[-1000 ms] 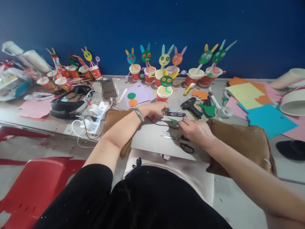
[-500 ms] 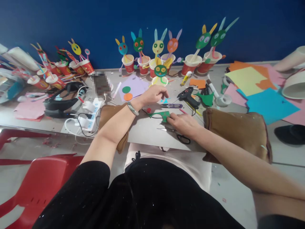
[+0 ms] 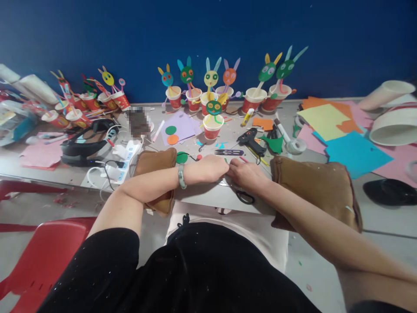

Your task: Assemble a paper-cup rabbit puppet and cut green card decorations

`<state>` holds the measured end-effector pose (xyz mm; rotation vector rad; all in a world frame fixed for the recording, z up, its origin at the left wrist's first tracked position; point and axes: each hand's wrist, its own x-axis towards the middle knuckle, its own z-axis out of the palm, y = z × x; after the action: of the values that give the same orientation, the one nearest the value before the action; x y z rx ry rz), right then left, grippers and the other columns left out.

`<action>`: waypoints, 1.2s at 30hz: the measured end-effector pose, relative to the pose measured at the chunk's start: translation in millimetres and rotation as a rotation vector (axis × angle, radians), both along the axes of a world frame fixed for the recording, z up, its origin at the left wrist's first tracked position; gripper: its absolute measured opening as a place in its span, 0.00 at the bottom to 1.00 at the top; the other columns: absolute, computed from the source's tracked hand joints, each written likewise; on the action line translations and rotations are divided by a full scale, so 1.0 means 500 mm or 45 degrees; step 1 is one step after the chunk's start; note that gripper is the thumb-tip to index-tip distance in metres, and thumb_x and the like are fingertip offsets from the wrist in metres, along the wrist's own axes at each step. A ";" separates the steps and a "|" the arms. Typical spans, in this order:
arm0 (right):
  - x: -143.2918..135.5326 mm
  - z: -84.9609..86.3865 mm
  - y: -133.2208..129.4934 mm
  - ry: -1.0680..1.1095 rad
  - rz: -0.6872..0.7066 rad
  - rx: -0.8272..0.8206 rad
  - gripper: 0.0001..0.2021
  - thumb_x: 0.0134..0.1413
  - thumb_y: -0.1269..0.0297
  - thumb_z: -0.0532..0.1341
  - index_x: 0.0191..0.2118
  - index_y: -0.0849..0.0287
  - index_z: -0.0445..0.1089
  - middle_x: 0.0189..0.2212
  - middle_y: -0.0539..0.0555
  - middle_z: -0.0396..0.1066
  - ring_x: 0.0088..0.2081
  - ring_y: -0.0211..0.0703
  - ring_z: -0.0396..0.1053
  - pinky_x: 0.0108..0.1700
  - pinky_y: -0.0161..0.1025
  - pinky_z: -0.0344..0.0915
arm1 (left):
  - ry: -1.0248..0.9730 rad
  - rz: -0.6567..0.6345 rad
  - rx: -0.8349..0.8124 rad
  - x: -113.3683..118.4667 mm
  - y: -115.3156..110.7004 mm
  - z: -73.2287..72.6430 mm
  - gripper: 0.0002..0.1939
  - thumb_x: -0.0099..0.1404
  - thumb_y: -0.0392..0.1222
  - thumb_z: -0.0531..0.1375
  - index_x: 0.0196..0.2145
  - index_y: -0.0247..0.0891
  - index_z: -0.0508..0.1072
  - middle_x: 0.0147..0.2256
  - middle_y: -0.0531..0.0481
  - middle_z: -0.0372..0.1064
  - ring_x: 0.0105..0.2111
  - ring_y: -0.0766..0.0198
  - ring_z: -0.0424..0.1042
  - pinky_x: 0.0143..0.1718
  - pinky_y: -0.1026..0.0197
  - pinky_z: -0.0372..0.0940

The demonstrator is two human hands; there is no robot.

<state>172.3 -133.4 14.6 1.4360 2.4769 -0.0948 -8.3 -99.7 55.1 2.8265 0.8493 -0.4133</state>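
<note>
My left hand and my right hand meet over the near part of the table, fingers closed together. A sliver of green paper shows between them; most of it is hidden by the hands. Scissors lie under my right hand, with a black handle loop in sight. A green paper circle and a small red circle rest beyond my left wrist. Just past the hands are purple-handled thread snips. A paper cup bearing a green-faced figure stands farther back.
Brown cushions lie on either side of my forearms. A glue gun, tape roll and coloured paper sheets are to the right. A power strip and headset sit left. Several cups with figures line the wall.
My left hand has come back from near the front cup to meet my right hand at the green paper. A green circle now shows on the table beside my left forearm.
</note>
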 end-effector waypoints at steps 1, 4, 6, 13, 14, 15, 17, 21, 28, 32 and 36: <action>-0.001 0.000 0.001 0.011 -0.014 -0.002 0.21 0.77 0.67 0.48 0.54 0.59 0.80 0.49 0.65 0.79 0.36 0.48 0.77 0.32 0.41 0.52 | 0.010 0.010 0.008 0.003 -0.008 -0.001 0.16 0.76 0.32 0.55 0.45 0.31 0.84 0.42 0.35 0.84 0.41 0.53 0.83 0.39 0.56 0.70; -0.001 0.002 -0.005 0.032 -0.025 0.001 0.19 0.75 0.68 0.51 0.55 0.61 0.80 0.49 0.64 0.80 0.37 0.48 0.78 0.32 0.42 0.51 | 0.046 0.044 0.027 0.011 -0.023 0.000 0.19 0.75 0.25 0.52 0.48 0.28 0.83 0.45 0.32 0.84 0.45 0.49 0.85 0.39 0.54 0.70; 0.003 0.002 -0.020 0.058 -0.048 0.024 0.17 0.74 0.68 0.55 0.56 0.63 0.79 0.47 0.64 0.81 0.39 0.50 0.78 0.33 0.42 0.53 | 0.039 0.061 0.020 0.013 -0.026 0.002 0.19 0.76 0.25 0.51 0.50 0.27 0.81 0.46 0.32 0.84 0.46 0.48 0.85 0.39 0.53 0.70; 0.032 -0.024 -0.108 0.247 -0.031 0.381 0.11 0.70 0.61 0.66 0.46 0.65 0.82 0.42 0.64 0.84 0.45 0.57 0.76 0.49 0.49 0.59 | -0.036 0.134 0.019 -0.010 -0.015 -0.014 0.17 0.79 0.31 0.50 0.56 0.28 0.76 0.43 0.35 0.84 0.43 0.50 0.84 0.35 0.55 0.66; 0.036 -0.032 -0.116 0.267 -0.020 0.424 0.11 0.71 0.61 0.66 0.45 0.64 0.82 0.42 0.63 0.84 0.45 0.57 0.75 0.49 0.49 0.58 | -0.053 0.152 0.022 -0.013 -0.013 -0.017 0.18 0.78 0.31 0.50 0.57 0.29 0.75 0.43 0.35 0.84 0.42 0.50 0.83 0.35 0.55 0.65; 0.040 -0.040 -0.123 0.288 -0.003 0.458 0.11 0.71 0.61 0.66 0.44 0.64 0.82 0.41 0.62 0.84 0.44 0.56 0.74 0.48 0.48 0.57 | -0.068 0.169 0.018 -0.015 -0.012 -0.020 0.18 0.78 0.31 0.50 0.58 0.29 0.74 0.43 0.35 0.84 0.41 0.50 0.83 0.34 0.55 0.64; 0.045 -0.055 -0.129 0.329 0.047 0.498 0.10 0.72 0.61 0.66 0.43 0.63 0.82 0.39 0.60 0.83 0.42 0.53 0.72 0.48 0.48 0.56 | -0.085 0.193 0.007 -0.016 -0.011 -0.023 0.18 0.78 0.32 0.51 0.58 0.29 0.74 0.43 0.34 0.84 0.41 0.49 0.83 0.34 0.55 0.64; 0.049 -0.076 -0.122 0.347 0.115 0.592 0.12 0.74 0.67 0.63 0.38 0.61 0.82 0.34 0.57 0.80 0.39 0.50 0.68 0.47 0.47 0.54 | -0.061 0.175 0.008 -0.011 -0.017 -0.018 0.17 0.77 0.32 0.51 0.56 0.29 0.75 0.43 0.33 0.84 0.43 0.49 0.84 0.36 0.55 0.67; 0.076 -0.079 -0.099 0.232 0.107 0.663 0.14 0.73 0.71 0.61 0.33 0.60 0.79 0.33 0.55 0.79 0.38 0.49 0.69 0.47 0.46 0.54 | -0.070 0.092 0.010 -0.008 -0.034 -0.016 0.17 0.76 0.25 0.50 0.53 0.25 0.77 0.45 0.32 0.84 0.47 0.48 0.86 0.40 0.53 0.72; 0.093 -0.081 -0.086 0.229 0.089 0.657 0.13 0.72 0.72 0.60 0.36 0.60 0.80 0.34 0.57 0.80 0.40 0.50 0.70 0.47 0.47 0.53 | -0.083 0.072 0.062 -0.003 -0.036 -0.034 0.17 0.76 0.24 0.50 0.52 0.26 0.77 0.45 0.33 0.84 0.49 0.48 0.86 0.38 0.54 0.72; 0.103 -0.082 -0.074 0.231 0.052 0.629 0.14 0.73 0.72 0.58 0.40 0.60 0.82 0.39 0.58 0.82 0.41 0.51 0.70 0.47 0.48 0.53 | -0.086 0.056 0.086 0.001 -0.038 -0.039 0.17 0.75 0.23 0.51 0.50 0.26 0.78 0.44 0.32 0.84 0.47 0.49 0.86 0.36 0.55 0.71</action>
<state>224.0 -170.4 -26.7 1.6142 2.8088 0.4446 -7.9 -118.9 35.7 2.8585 0.9269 -0.2868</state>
